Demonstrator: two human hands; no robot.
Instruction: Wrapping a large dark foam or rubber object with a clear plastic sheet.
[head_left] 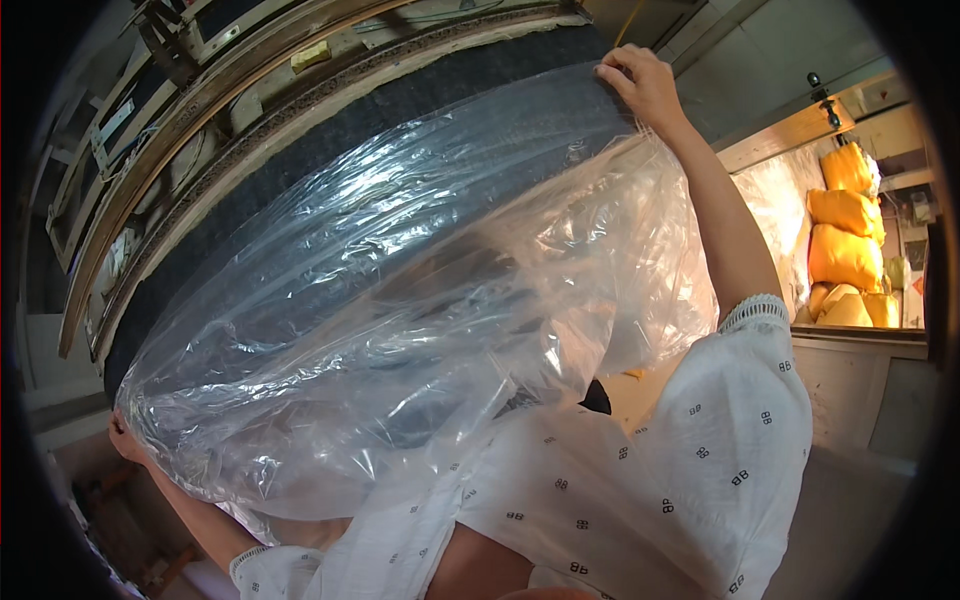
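Note:
A large clear plastic sheet (400, 300) is spread over a long dark padded panel (330, 130) that runs from the lower left to the upper right. My right hand (640, 85) is raised to the panel's upper right end and grips the top edge of the plastic there. My left hand (125, 440) is at the lower left, mostly hidden behind the crumpled plastic, and it holds the plastic's lower edge. Both arms wear white short sleeves (700, 460) with small dark marks.
Wooden frames (180, 120) are stacked behind the dark panel at the upper left. Several stuffed yellow sacks (845, 250) are piled at the far right, beyond a wooden beam (800, 130). A grey wall or partition (860, 400) stands at the right.

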